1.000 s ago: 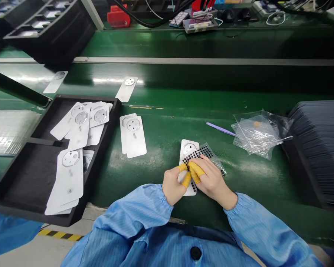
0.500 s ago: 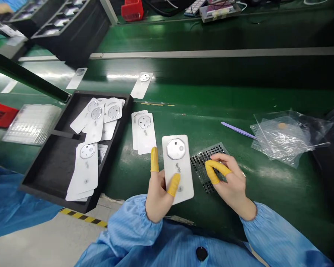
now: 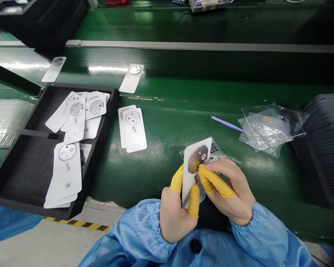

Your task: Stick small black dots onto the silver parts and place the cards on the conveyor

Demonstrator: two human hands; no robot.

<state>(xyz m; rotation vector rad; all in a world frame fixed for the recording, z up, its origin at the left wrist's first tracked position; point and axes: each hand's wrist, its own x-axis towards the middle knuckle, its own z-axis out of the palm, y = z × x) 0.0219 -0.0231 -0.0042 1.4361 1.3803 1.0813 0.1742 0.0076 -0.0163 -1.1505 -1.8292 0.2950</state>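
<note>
A white phone back cover [image 3: 187, 185] with a shiny octagonal camera plate [image 3: 197, 158] is gripped by my left hand [image 3: 176, 218], its yellow-cotted thumb on the front. The cover is tilted up and turned toward my right. My right hand [image 3: 233, 189] is closed in a pinch, yellow-cotted fingertips at the lower edge of the octagonal plate. Whatever tiny piece is between those fingertips is too small to make out. Behind the cover, partly hidden, lies a clear sheet of small black dots [image 3: 215, 151]. Two overlapping covers [image 3: 136, 135] rest to the left on the green bench.
A black divided tray [image 3: 22, 159] with several more covers stands at left. Single covers [image 3: 131, 78] lie farther back. Purple tweezers [image 3: 226, 123] and clear plastic bags [image 3: 267, 129] are at right, beside a stack of dark thin sheets [image 3: 327, 137].
My left hand has moved right with the cover and tilted it over the dotted sheet. My right hand has left the sheet and come to the cover's camera plate. The view has shifted right.
</note>
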